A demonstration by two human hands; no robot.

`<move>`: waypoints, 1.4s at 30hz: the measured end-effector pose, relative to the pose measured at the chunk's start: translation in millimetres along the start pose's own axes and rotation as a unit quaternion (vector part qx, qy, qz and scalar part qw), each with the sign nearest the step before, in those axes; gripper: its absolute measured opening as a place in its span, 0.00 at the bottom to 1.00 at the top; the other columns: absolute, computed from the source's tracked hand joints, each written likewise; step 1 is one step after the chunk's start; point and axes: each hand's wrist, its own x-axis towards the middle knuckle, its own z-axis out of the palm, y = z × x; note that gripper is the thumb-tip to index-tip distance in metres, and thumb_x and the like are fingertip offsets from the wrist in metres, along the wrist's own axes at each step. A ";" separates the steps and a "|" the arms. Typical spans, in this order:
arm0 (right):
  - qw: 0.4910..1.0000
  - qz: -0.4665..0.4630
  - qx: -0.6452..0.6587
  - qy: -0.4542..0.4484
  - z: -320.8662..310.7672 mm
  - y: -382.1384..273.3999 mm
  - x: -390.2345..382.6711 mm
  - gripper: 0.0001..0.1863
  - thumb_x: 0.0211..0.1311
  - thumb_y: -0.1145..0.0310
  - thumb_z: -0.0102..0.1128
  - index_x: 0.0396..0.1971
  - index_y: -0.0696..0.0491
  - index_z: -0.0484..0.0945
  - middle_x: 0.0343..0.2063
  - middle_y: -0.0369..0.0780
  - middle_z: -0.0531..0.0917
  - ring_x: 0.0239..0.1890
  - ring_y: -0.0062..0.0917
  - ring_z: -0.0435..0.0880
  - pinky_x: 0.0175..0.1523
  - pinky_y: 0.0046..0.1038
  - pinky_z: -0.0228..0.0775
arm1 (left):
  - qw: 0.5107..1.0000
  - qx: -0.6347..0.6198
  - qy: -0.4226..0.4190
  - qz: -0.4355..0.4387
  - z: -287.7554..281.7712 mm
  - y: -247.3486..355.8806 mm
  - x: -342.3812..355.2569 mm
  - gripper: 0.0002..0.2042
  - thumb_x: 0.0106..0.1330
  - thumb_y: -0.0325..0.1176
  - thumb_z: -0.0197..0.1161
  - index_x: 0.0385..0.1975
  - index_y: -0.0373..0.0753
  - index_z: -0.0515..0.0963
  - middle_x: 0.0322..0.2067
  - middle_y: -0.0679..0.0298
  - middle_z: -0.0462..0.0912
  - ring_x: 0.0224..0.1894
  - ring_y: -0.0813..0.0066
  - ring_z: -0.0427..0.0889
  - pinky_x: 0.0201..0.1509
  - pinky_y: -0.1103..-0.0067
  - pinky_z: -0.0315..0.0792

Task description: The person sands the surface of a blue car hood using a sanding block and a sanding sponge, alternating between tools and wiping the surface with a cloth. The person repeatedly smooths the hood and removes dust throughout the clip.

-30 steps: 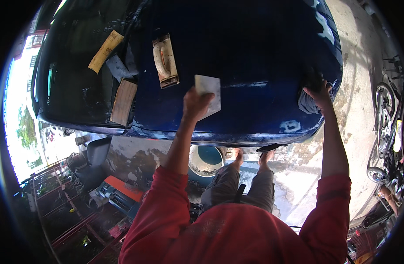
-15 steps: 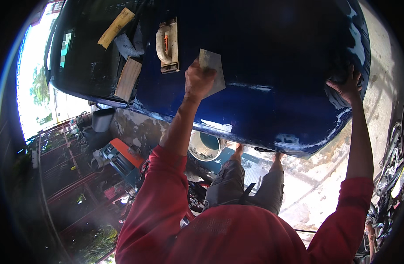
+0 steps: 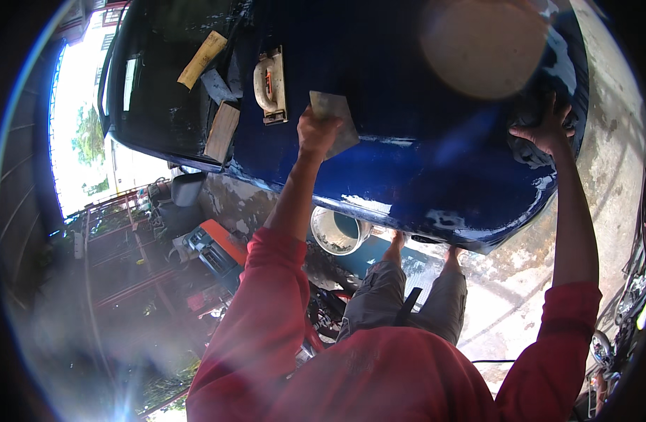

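Observation:
My left hand [image 3: 317, 131] is closed around a flat grey putty scraper [image 3: 342, 121], held against or just above the dark blue car hood [image 3: 435, 169]. At the hood's right end, my right hand [image 3: 548, 130] rests with its fingers spread and nothing visible gripped in them. Below its palm shows a dark, wrinkled-looking patch [image 3: 530, 153] that I cannot make out. A sanding block with a pale handle [image 3: 270, 84] lies on the hood, left of the scraper. Whitish patches of filler or bare surface mark the hood's near edge.
By the windshield lie a yellowish wood strip [image 3: 202, 60], a grey folded piece [image 3: 218, 87] and a wooden block [image 3: 222, 131]. A white bucket [image 3: 337, 232] stands on the floor near my feet. An orange and grey machine [image 3: 217, 247] sits at left. Clutter lines the right wall.
The view has shifted, so the car and tools appear slightly lower and further right. My left hand keeps the scraper at about the same spot on the hood. A pale round glare appears at upper right.

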 end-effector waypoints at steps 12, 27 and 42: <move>1.000 0.011 0.021 0.016 1.0 -2.5 -2.8 0.96 0.26 0.22 0.85 0.86 0.44 0.22 0.82 0.67 0.27 0.88 0.56 0.28 0.77 0.81 0.29 | 0.985 -0.164 -0.049 0.026 5.3 23.5 3.3 0.18 0.57 0.27 0.73 0.48 0.32 0.84 0.41 0.52 0.92 0.45 0.60 0.92 0.52 0.69 0.84; 1.000 0.023 -0.012 -0.001 1.1 -5.6 1.0 0.99 0.22 0.22 0.86 0.86 0.44 0.22 0.82 0.67 0.27 0.87 0.59 0.31 0.77 0.81 0.30 | 0.990 0.009 -0.100 0.100 41.5 78.2 -26.6 0.20 0.58 0.28 0.66 0.53 0.34 0.83 0.46 0.45 0.92 0.51 0.49 0.92 0.58 0.62 0.85; 0.994 0.081 0.057 -0.041 -22.5 -25.5 -15.5 0.93 0.28 0.31 0.91 0.86 0.35 0.24 0.85 0.55 0.23 0.84 0.70 0.29 0.70 0.88 0.49 | 0.993 0.098 -0.032 0.060 56.6 102.4 -47.7 0.18 0.58 0.29 0.65 0.50 0.31 0.83 0.44 0.46 0.92 0.49 0.45 0.92 0.56 0.58 0.83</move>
